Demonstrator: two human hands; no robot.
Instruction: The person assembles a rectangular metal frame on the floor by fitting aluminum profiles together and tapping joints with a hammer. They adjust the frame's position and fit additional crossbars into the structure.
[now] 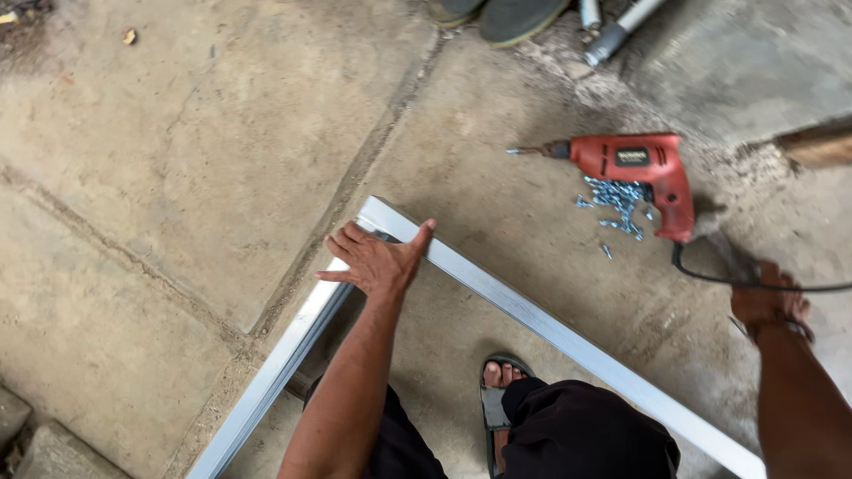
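Observation:
My left hand [377, 260] lies flat, fingers spread, on the corner of an aluminium frame [532, 319] that rests on the concrete floor; two silver bars meet under my palm. My right hand [770, 300] is at the right, fingers curled down toward the floor beside the black cord [737, 280] of a red electric drill [643, 168]. Whether it grips anything is hidden. The drill lies on its side, bit pointing left. A pile of several small silver screws [615, 202] lies just below the drill.
My sandalled foot [497, 395] and dark trousers [577, 435] sit inside the frame. Another person's sandals [506, 13] and grey tubes [612, 31] are at the top. A wooden piece [816, 146] lies at the right edge. Stone blocks [35, 443] sit bottom left.

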